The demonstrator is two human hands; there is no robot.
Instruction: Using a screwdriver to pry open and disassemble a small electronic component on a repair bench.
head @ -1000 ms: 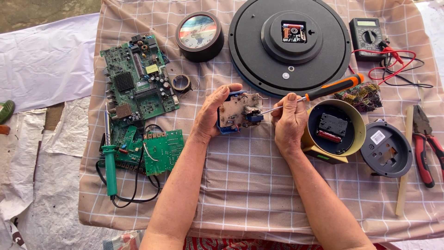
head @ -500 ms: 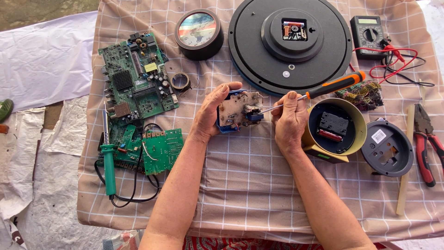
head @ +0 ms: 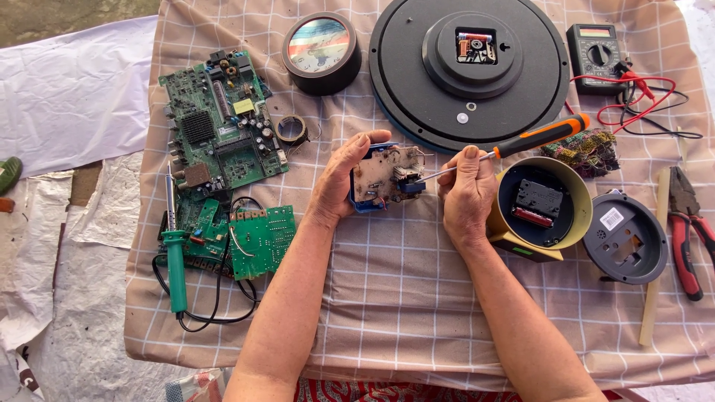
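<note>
Circuit board (head: 387, 177) gripped in left hand (head: 339, 182); right hand (head: 465, 195) clamped on screwdriver (head: 514, 145), tip touching board.

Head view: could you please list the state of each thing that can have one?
left hand: shut on small board
right hand: shut on screwdriver, tip on small board
big clock: face down, movement exposed
yellow clock: back open
grey cover: off, lying apart
soldering iron: lying unused
pliers: jaws closed

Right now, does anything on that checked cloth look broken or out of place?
Nothing looks spilled. The small brown circuit board sits out of its blue case, held by the left hand; the right hand puts an orange-handled screwdriver to it.
</note>
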